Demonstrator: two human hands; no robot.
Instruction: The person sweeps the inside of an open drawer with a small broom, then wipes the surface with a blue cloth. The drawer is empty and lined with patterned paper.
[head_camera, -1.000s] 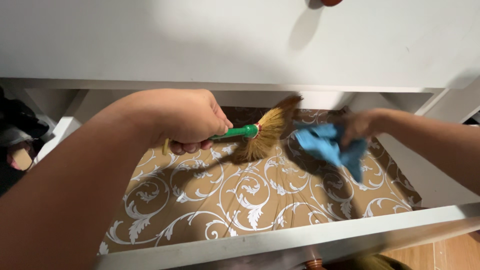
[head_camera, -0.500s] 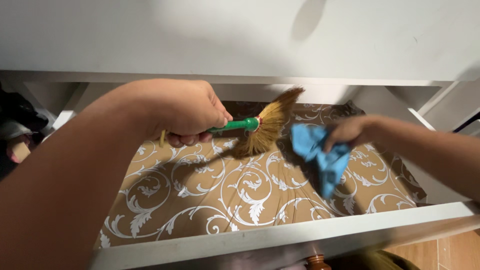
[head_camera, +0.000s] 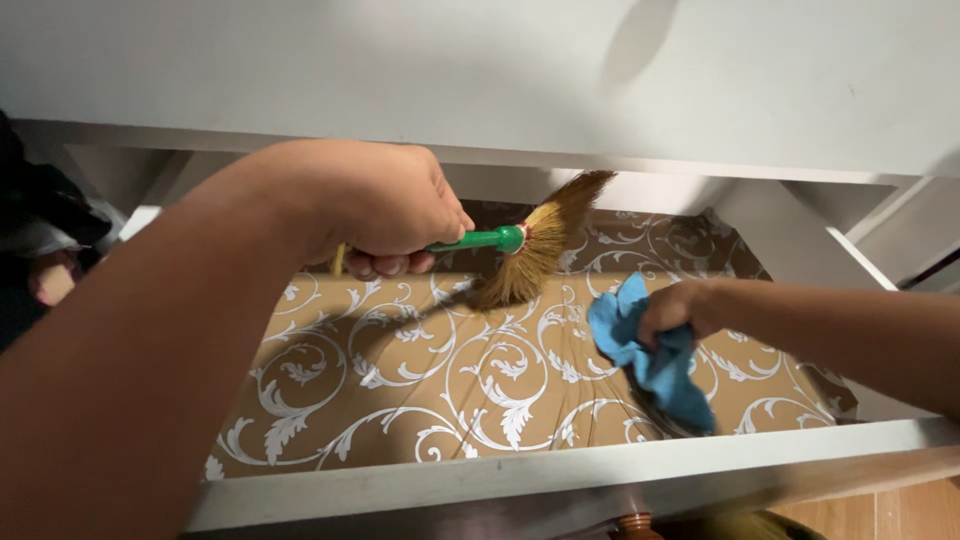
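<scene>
**Brush and cloth in the open drawer**

Brush (head_camera: 520, 255) sits in my left hand (head_camera: 385, 205); my fingers are wrapped tight around its green handle, which points right, and the straw bristles fan out past it, their lower tips down near the liner (head_camera: 400, 370) toward the back of the drawer (head_camera: 560, 475). My right hand (head_camera: 672, 312) reaches in from the right and is bunched closed on a blue cloth (head_camera: 650, 365), which hangs from my fist and trails down onto the liner near the front right corner. Brush and cloth are near each other but apart, the brush farther back. The liner is tan with white scrolling leaves and covers the drawer's floor. The drawer's white front rail runs along the bottom of my view, and a white panel spans above the opening.
</scene>
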